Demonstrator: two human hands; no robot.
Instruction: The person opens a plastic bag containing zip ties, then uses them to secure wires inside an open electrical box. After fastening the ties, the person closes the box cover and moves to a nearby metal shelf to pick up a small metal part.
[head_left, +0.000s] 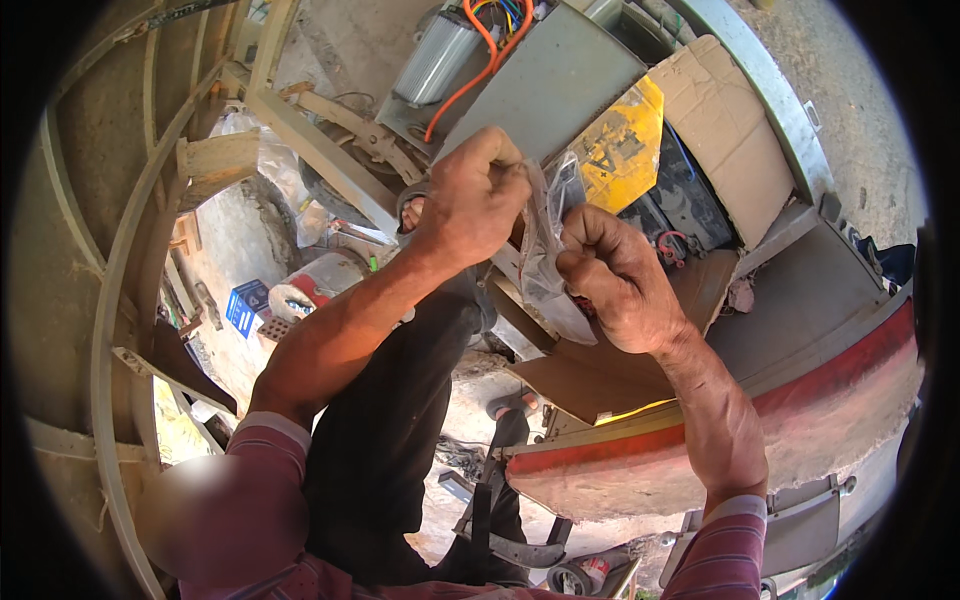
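Clear, crinkled film catches the light just above the middle of the frame: a plastic bag (pixel 545 265), and that's the thing in hand. The left hand (pixel 478 200) has its fingers curled tight, thumb against forefinger, pinching the upper left edge; the right hand (pixel 622 280), knuckles up, pinches the opposite side. Two opposed grips, probably because film this limp would sag from one, and they seem to keep it stretched between them. Whether anything sits inside, I can't tell; a little red shows by the right fingers, too hidden to name. Both hands hang over an open compartment, right of centre, where creased brown cardboard (pixel 725 130) stands against the wall, perhaps as padding for the dark, hard-edged block (pixel 690 185) beside it. A scuffed yellow panel (pixel 622 145), angular and dirt-smeared, leans there too. Up top, a flat grey metal box (pixel 550 90), smooth and dull, with a bent orange cable (pixel 492 68) looping past a ribbed silver casing (pixel 438 62). Lower right, the curved red rim (pixel 800 400), its paint worn, sweeps round.
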